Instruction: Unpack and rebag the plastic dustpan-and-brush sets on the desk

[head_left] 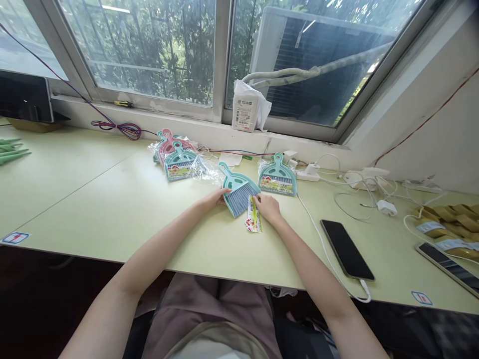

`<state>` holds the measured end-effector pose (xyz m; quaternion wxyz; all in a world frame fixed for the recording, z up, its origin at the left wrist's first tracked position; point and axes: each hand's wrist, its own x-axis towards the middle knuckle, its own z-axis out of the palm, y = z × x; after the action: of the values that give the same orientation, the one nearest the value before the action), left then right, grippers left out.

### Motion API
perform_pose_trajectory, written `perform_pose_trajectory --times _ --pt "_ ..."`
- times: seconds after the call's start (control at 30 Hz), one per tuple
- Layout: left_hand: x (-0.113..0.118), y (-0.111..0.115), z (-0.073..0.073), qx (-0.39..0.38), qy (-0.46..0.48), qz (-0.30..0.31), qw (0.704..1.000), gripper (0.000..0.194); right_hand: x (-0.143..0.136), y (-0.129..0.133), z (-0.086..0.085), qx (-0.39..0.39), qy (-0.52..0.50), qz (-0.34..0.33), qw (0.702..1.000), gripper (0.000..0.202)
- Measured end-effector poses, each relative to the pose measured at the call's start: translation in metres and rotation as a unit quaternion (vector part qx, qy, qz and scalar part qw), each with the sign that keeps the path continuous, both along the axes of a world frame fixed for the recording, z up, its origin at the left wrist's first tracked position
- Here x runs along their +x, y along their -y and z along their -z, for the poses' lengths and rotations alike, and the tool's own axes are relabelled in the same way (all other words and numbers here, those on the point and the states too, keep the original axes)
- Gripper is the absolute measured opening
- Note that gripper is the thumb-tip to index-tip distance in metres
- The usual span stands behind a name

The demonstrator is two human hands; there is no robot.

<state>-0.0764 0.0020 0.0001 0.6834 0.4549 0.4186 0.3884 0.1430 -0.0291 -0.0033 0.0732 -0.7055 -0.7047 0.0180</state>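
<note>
A small teal dustpan (233, 178) with a blue-bristled brush (240, 199) nested in it is tilted just above or on the table, its handle pointing up and to the left. My left hand (217, 197) is closed on the dustpan's left edge, thumb on top. At the right corner, my right hand (267, 206) pinches a printed label card (254, 218) that hangs over the front of the bristles. Clear plastic wrapping (207, 172) lies behind my left hand. Beyond my right hand sits another teal dustpan set (277, 177) with its label on.
Wrapped dustpan sets (180, 162), teal and pink, are piled at the back left. On the right lie a phone (346, 248) on a white cable, a second phone (449, 267), chargers (386, 207) and olive straps (449, 224). A boxed packet (245, 110) stands on the windowsill.
</note>
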Motion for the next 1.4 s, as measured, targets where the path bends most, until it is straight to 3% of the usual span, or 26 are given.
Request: perform_pose_trajectory --times 0.27,1.4 --pt "0.001 0.002 -0.004 -0.018 -0.005 -0.006 1.000 0.009 -0.001 0.000 -0.001 0.002 0.009 -0.003 1.000 0.043" --pt "0.000 -0.004 0.004 -0.011 0.004 -0.001 1.000 0.014 0.000 0.001 0.000 0.007 0.014 -0.008 1.000 0.043"
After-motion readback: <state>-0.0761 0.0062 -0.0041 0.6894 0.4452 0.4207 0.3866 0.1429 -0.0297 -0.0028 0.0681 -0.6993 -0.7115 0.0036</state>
